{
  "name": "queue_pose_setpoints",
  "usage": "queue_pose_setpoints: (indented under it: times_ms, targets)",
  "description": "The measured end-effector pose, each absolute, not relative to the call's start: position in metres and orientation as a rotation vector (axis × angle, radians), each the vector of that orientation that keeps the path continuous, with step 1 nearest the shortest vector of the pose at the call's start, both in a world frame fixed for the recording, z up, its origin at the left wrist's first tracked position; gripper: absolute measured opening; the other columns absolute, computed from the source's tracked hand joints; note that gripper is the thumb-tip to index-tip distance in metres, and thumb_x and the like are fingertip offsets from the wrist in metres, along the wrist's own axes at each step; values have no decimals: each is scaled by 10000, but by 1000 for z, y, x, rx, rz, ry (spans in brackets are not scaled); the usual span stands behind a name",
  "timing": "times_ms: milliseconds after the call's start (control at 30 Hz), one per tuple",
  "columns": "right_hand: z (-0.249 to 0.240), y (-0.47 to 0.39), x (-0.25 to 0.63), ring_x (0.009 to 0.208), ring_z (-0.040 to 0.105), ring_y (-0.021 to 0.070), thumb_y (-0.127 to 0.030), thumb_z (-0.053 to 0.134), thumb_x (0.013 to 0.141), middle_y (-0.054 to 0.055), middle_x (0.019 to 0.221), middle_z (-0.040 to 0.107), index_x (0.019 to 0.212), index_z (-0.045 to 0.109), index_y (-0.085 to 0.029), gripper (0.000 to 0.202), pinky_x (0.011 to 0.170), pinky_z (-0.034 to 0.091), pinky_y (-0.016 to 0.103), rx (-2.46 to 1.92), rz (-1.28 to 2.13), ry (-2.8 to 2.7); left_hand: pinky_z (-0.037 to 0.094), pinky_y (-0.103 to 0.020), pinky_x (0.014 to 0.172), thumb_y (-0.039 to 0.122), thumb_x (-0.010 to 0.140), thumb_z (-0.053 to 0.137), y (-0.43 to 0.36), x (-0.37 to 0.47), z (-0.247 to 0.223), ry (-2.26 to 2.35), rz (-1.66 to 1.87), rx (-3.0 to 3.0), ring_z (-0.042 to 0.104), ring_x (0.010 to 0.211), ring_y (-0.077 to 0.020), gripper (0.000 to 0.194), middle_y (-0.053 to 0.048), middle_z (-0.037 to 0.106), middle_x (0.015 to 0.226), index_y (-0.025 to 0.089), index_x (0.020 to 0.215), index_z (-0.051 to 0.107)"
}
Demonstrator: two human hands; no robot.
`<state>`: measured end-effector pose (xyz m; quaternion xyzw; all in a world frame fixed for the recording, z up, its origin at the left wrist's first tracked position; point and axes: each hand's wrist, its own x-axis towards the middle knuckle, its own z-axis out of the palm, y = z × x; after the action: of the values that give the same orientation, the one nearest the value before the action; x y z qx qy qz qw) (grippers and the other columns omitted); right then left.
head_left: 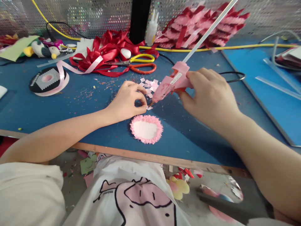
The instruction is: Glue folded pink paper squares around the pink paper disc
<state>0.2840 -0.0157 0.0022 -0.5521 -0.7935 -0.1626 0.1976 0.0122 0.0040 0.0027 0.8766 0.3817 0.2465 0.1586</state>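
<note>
My right hand [209,94] is wrapped round the handle of a pink hot glue gun [172,80]. A long translucent glue stick [209,31] sticks up out of its back, and its nozzle points down to the left. Right under the nozzle tip is a small pale pink ribbon piece [150,108]. My left hand [129,100] pinches that piece at its edge between thumb and forefinger. More cut ribbon squares [152,85] lie in a loose pile just behind. Nearer to me, an oval white disc [144,129] with a fluffy pink fringe rests flat on the table.
A ribbon spool [48,80] lies at the left. Behind are red ribbon [103,53], scissors [142,64] with yellow and orange handles, a small bottle [152,29] and a pink and red ribbon bundle [199,28]. A yellow cable [209,49] crosses the back; a blue board [265,81] lies right.
</note>
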Motion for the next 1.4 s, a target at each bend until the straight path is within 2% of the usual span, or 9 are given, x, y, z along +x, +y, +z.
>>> queue_pose_setpoints:
  times_ms: [267, 467, 567, 733, 833, 900, 967, 1100, 1400]
  targets:
    - [5, -29, 278, 1104, 671, 345, -248, 510, 1052, 109, 1181, 731, 1391, 624, -311, 363, 960, 503, 574, -1250, -806, -2045, 440, -538, 1215, 179, 844, 796, 6, 11, 1, 1083, 669, 2496, 576, 1302, -302, 77, -34, 795, 1264, 232, 789, 809]
    - [-6, -14, 300, 1200, 640, 395, -394, 590, 1017, 178, 1323, 664, 1442, 571, -326, 431, 975, 534, 586, -1559, -615, -1928, 460, -481, 1154, 141, 914, 635, 5, 13, 1, 973, 709, 2544, 653, 1146, -251, 107, -58, 803, 1071, 199, 832, 672]
    - [-32, 12, 328, 1117, 646, 402, -575, 582, 987, 152, 1155, 672, 1389, 598, -294, 490, 898, 550, 619, -1724, -536, -1895, 499, -422, 1052, 139, 950, 541, 4, 11, 3, 884, 753, 2542, 648, 996, -212, 106, -57, 758, 974, 201, 873, 576]
    - [-65, 36, 357, 894, 589, 312, -638, 633, 936, 81, 850, 578, 977, 672, -307, 336, 866, 532, 564, -1847, -316, -1971, 516, -306, 842, 185, 999, 501, 5, 7, 2, 677, 820, 2421, 636, 855, -147, 68, -37, 701, 949, 219, 941, 491]
    - [-56, 29, 344, 989, 591, 328, -645, 722, 890, 120, 997, 629, 1050, 718, -284, 395, 892, 523, 584, -1886, -349, -1880, 525, -283, 818, 210, 1024, 531, 6, 6, 0, 574, 877, 2367, 656, 862, -132, 67, -33, 695, 959, 220, 971, 492]
    - [-40, 17, 326, 1146, 584, 379, -623, 768, 880, 169, 1219, 631, 1279, 725, -251, 548, 954, 502, 634, -1757, -450, -1798, 537, -275, 828, 202, 1027, 556, 5, 8, -2, 557, 898, 2337, 669, 873, -124, 74, -28, 701, 968, 218, 979, 502]
    - [-20, 2, 307, 1185, 579, 353, -590, 741, 952, 148, 1234, 632, 1298, 756, -275, 468, 1012, 482, 634, -1478, -477, -1897, 546, -265, 833, 169, 1013, 577, 2, 10, -2, 568, 915, 2296, 680, 875, -115, 89, -17, 707, 963, 216, 975, 512]
    - [7, -26, 279, 1155, 578, 305, -505, 785, 978, 51, 1060, 731, 1058, 838, -364, 171, 1003, 486, 572, -1067, -374, -2138, 556, -255, 844, 107, 971, 620, -3, 14, -1, 611, 972, 2214, 688, 875, -106, 135, 3, 711, 934, 210, 940, 540]
    - [1, -44, 254, 1058, 563, 257, -420, 837, 940, 37, 954, 722, 977, 835, -325, 102, 927, 515, 492, -934, -279, -2089, 546, -264, 799, 124, 918, 726, -4, 17, -7, 585, 1095, 2098, 670, 828, -104, 210, 8, 707, 908, 211, 924, 535]
